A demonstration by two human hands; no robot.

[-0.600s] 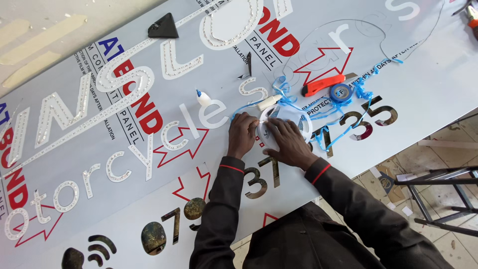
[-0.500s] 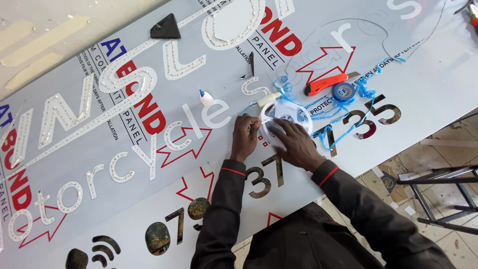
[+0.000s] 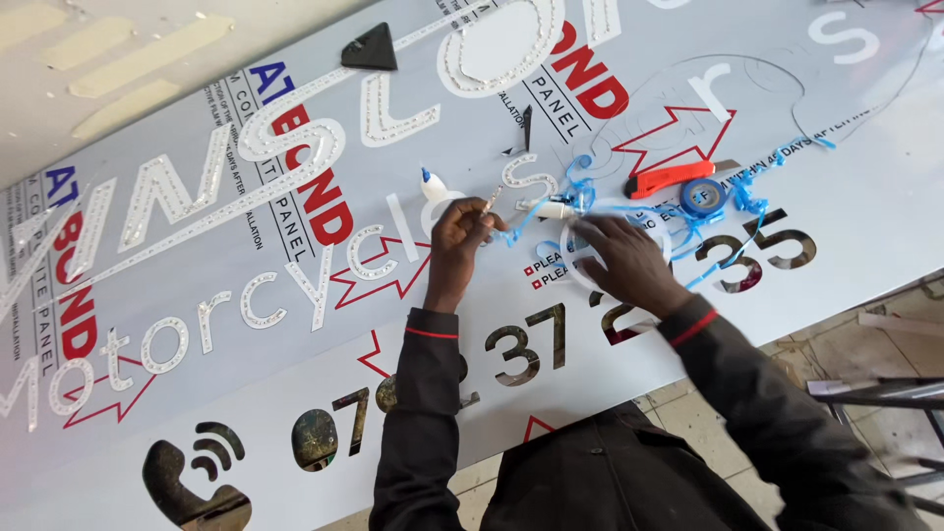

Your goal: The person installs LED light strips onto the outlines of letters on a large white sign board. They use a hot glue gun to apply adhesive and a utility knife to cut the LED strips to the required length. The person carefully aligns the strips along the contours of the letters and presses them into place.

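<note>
My left hand [image 3: 460, 231] pinches a thin blue plastic strip [image 3: 521, 234] on the white sign panel [image 3: 865, 197]; my right hand [image 3: 621, 258] presses flat, fingers spread, on a clear ring-shaped acrylic letter [image 3: 580, 280].

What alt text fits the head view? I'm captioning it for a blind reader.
A person's left hand pinches a small thin object over a large white sign panel, while the right hand presses on a clear ring-shaped cutout. Nearby lie blue tape strips, a tape roll, an orange knife and a glue bottle.
</note>
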